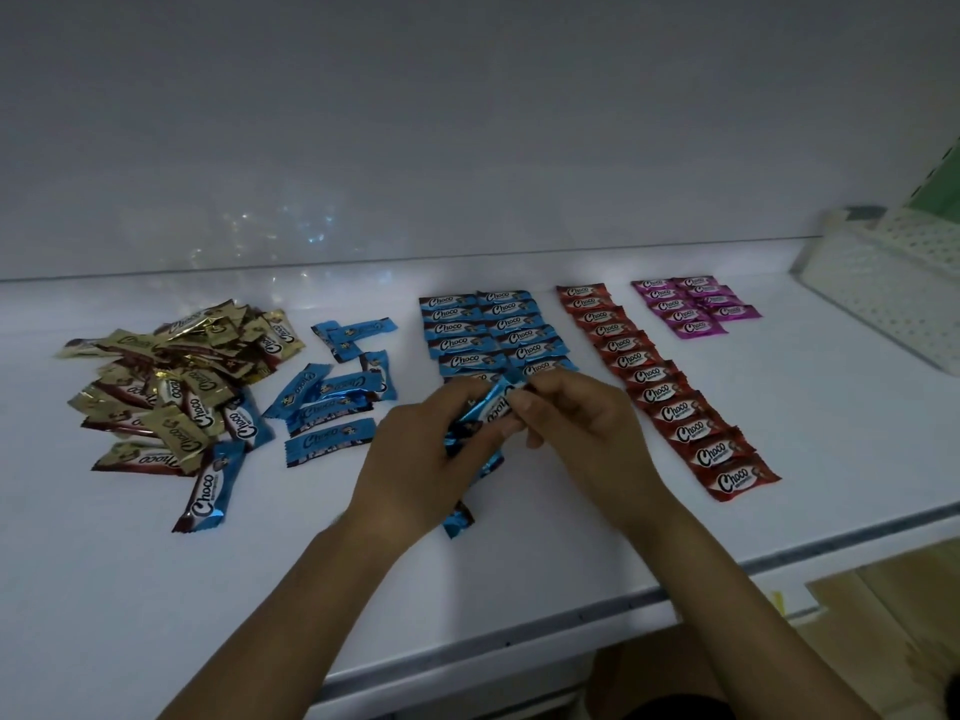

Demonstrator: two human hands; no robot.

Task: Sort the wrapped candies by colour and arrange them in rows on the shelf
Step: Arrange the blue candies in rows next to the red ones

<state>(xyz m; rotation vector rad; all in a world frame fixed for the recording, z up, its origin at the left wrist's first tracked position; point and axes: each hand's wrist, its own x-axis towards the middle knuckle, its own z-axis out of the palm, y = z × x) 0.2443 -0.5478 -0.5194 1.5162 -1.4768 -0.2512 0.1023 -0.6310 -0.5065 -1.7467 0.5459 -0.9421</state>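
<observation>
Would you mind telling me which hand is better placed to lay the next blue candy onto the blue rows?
Probably right: the right hand pinches the top blue candy at the near end of the blue rows, while the left hand grips the bundle.

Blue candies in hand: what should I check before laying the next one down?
1. Right hand pinches one blue candy: ok.
2. Left hand grips spare blue candies: ok.
3. Free slot at near end of blue rows: cannot tell, hands cover it.
4. Red row and purple rows single-coloured: ok.
5. Gold pile sorted: not ok, stray blue candies at its edge.
</observation>
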